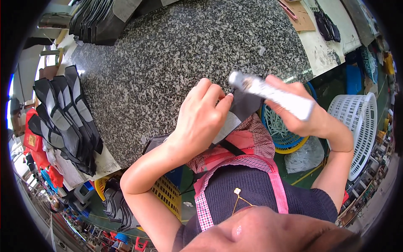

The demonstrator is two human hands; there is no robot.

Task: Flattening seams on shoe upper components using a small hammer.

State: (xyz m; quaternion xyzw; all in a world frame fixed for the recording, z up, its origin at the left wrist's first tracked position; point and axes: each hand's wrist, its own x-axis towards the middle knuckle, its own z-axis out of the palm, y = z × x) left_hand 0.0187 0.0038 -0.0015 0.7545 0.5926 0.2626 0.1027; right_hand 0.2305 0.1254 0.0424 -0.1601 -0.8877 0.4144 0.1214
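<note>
At the near edge of the speckled stone slab (pixel 168 59), my left hand (pixel 202 111) is closed, with thumb and fingertips pinching the edge of a flat black piece (pixel 247 104). The piece has a pale grey patch and overhangs the slab's edge toward my apron. My right hand (pixel 296 115) grips a hammer (pixel 273 93) with a pale shaft and a shiny round end. That shiny end hovers beside the left fingertips, over or near the black piece. Motion blurs the hammer, so I cannot tell if it touches the piece.
Stacked black-and-grey pieces (pixel 69 113) lie on the left; another stack (pixel 100 21) sits at the far left. Below the right hand is a round basket (pixel 289 148) of pale strips, next to a white basket (pixel 357 113). A yellow crate (pixel 166 195) stands under my left arm.
</note>
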